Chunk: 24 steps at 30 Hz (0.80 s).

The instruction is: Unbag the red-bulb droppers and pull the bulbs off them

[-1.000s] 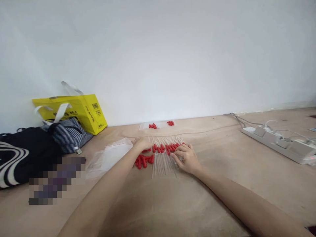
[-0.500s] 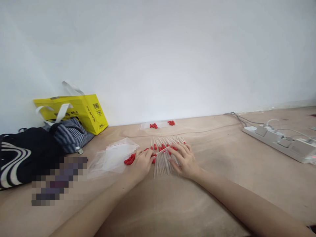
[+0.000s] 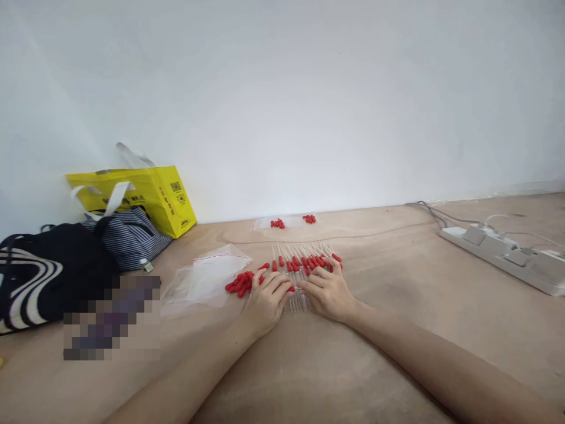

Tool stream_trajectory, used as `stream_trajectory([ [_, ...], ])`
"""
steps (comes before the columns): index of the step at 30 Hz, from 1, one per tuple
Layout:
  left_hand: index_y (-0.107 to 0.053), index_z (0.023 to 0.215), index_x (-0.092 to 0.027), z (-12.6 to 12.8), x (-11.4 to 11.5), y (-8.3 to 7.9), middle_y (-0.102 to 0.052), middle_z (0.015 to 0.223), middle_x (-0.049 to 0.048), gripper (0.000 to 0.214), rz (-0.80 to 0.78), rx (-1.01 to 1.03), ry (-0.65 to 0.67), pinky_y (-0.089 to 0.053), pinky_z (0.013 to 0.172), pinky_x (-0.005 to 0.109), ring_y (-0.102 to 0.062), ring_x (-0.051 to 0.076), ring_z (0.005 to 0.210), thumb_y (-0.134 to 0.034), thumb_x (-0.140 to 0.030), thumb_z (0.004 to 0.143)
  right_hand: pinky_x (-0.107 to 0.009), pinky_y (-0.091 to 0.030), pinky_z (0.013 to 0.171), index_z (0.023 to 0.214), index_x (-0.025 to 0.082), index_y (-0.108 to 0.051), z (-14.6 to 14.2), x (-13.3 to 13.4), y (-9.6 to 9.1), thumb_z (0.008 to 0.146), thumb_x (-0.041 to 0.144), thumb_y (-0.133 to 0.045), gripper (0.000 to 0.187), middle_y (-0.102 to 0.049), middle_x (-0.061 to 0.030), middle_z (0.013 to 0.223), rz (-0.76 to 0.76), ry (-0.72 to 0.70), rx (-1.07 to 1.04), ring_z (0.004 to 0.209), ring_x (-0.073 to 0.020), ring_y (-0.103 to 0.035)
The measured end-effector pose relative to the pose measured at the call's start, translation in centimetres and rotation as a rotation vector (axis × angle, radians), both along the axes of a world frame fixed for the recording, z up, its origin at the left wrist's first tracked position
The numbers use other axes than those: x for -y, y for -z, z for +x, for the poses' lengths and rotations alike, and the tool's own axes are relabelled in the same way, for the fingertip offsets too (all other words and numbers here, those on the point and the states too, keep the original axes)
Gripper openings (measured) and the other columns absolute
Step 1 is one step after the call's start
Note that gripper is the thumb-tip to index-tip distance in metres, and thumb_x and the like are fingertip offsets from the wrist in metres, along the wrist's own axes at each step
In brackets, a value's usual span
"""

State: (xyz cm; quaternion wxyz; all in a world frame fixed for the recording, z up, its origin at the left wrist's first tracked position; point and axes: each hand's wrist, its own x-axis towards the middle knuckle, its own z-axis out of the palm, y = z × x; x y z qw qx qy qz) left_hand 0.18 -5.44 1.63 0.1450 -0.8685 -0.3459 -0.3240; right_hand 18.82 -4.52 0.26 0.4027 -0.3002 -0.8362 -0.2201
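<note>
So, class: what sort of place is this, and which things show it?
Probably a makeshift small-parts packing bench: a wooden worktop against a white wall, clear tubes and red caps laid out in rows, zip bags beside them, a power strip at the right.

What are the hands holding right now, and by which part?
Cannot tell: the left hand and right hand rest fingers-down on the thin clear tubes beside the small red caps; any grip is hidden.

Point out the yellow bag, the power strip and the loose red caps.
yellow bag (image 3: 148,191), head view, front face.
power strip (image 3: 494,253), head view, top face.
loose red caps (image 3: 241,284), head view, middle of the pile.
</note>
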Motion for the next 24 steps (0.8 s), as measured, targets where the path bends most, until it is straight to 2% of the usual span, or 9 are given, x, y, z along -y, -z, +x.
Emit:
stream_trajectory([
  [3,-0.057,0.085,-0.02,-0.11,0.01,0.2,-0.066,0.087,-0.0002,0.019,-0.018,0.022,0.022,-0.018,0.095,0.039,-0.055,0.015,0.091,-0.038,-0.021,0.087,-0.039,-0.019,0.086,0.086,0.024,-0.062,-0.26,0.23,-0.17,0.083,0.021,-0.046,0.016,-0.052,0.0041,0.052,0.016,-0.009,-0.017,0.063,-0.011,-0.042],
  [6,-0.057,0.081,-0.021,-0.28,0.02,0.41,-0.066,0.083,-0.0013,0.018,-0.03,0.024,0.025,-0.016,0.096,0.041,-0.055,0.016,0.092,-0.04,-0.022,0.086,-0.038,-0.019,0.084,0.08,0.023,-0.063,-0.37,0.44,-0.34,0.083,0.02,-0.044,0.019,-0.049,0.0045,0.049,0.016,-0.03,-0.021,0.061,-0.0105,-0.04],
  [9,-0.057,0.079,-0.022,-0.45,0.01,0.54,-0.067,0.08,-0.0029,0.016,-0.019,0.02,0.027,-0.015,0.096,0.042,-0.056,0.016,0.092,-0.042,-0.023,0.084,-0.037,-0.019,0.082,0.074,0.022,-0.062,-0.28,0.57,-0.46,0.083,0.022,-0.044,0.02,-0.048,0.0044,0.047,0.018,-0.052,-0.016,0.061,-0.0106,-0.038],
  [13,-0.058,0.075,-0.022,-0.67,0.05,0.63,-0.067,0.079,-0.0044,0.015,0.009,0.01,0.032,-0.014,0.097,0.042,-0.056,0.015,0.09,-0.046,-0.021,0.082,-0.036,-0.02,0.08,0.075,0.022,-0.062,-0.04,0.61,-0.4,0.083,0.022,-0.043,0.02,-0.048,0.0042,0.048,0.015,-0.073,-0.014,0.061,-0.0109,-0.038],
  [24,-0.057,0.075,-0.021,-0.92,0.98,-0.29,-0.067,0.079,-0.0022,0.022,-0.024,0.013,0.056,-0.021,0.091,0.042,-0.057,0.015,0.086,-0.038,-0.015,0.083,-0.036,-0.022,0.079,0.077,0.022,-0.062,0.25,0.82,-0.3,0.083,0.025,-0.045,0.019,-0.05,0.0037,0.05,-0.044,-0.078,-0.021,0.06,-0.0112,-0.039],
])
